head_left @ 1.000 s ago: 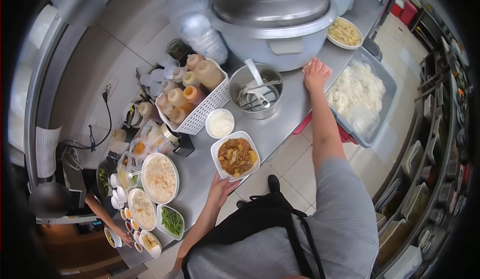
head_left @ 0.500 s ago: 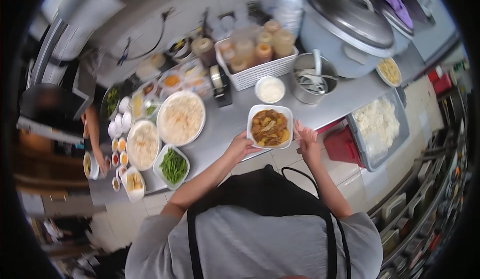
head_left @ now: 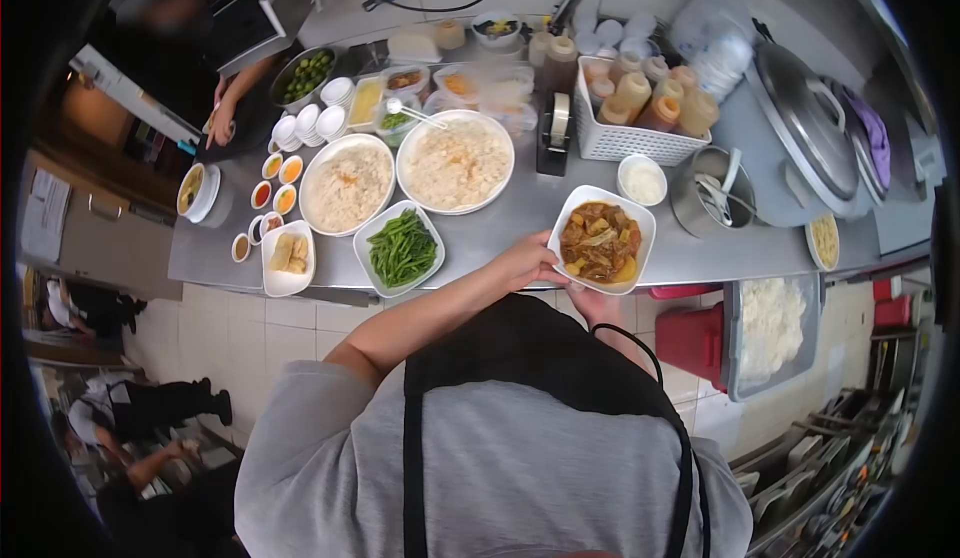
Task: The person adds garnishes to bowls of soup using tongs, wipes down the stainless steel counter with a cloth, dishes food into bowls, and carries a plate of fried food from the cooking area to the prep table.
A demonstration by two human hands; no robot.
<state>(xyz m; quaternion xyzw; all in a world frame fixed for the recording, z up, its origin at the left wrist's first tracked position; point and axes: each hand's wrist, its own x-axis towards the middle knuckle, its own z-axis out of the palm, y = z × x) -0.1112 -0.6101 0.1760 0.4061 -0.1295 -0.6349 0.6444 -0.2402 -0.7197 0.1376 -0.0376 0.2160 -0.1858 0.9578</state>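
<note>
The left hand (head_left: 534,260) grips the square white bowl of stew (head_left: 647,238) at its left side, with the thumb up near the rim. The right hand (head_left: 594,304) is at the bowl's near side, partly hidden by it; whether it is open or closed, or bears any weight, I cannot tell. The bowl is upright, or nearly so, and overlaps the front edge of the metal surface (head_left: 475,243); whether it rests there or is held up is unclear.

Just beyond the bowl to its right is a small round bowl (head_left: 622,183) with white contents. Farther right of the stew is a metal pot (head_left: 695,220) with utensils inside, and beyond the stew, a white basket (head_left: 640,146) of bottles. Left of the stew, a bare stretch of metal reaches to the bowl of greens (head_left: 395,289), which sits close to the front edge. A narrower bare strip runs right of the stew, in front of the pot.
</note>
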